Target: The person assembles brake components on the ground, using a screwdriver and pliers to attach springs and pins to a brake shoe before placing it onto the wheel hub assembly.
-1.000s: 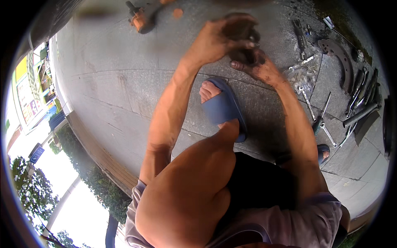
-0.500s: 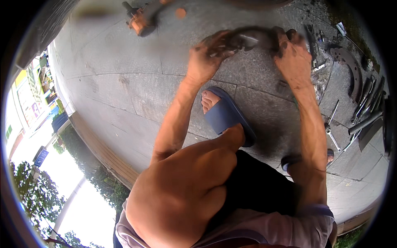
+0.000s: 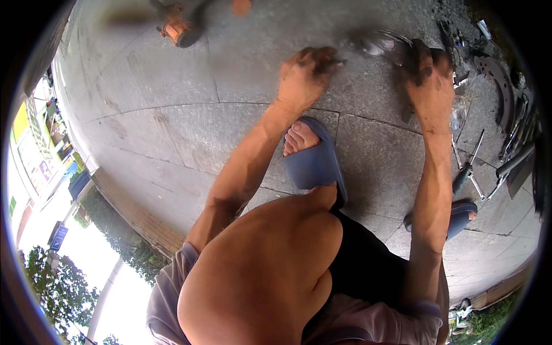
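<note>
My right hand [image 3: 431,77], its fingers black with grime, is closed on the near end of a dark curved part [image 3: 382,46] that looks like a brake shoe. Motion blurs this part, and light glints off its far side. To its left my left hand [image 3: 310,72] is apart from it, with blackened fingers curled together. Whether anything sits in those fingers is hidden. Right of my right hand, a brown curved brake shoe [image 3: 503,86] with holes along it lies on the paving.
Several wrenches [image 3: 514,129] and a dark-handled screwdriver [image 3: 468,169] lie on the paving at right. An orange and black power tool [image 3: 177,29] rests at far left. My slippered foot [image 3: 313,155] is between my forearms; the other slipper [image 3: 457,221] is at right.
My left hand has come off the curved part and drawn slightly nearer. My right hand keeps hold of it. The view has shifted a little to the left side of my hands.
</note>
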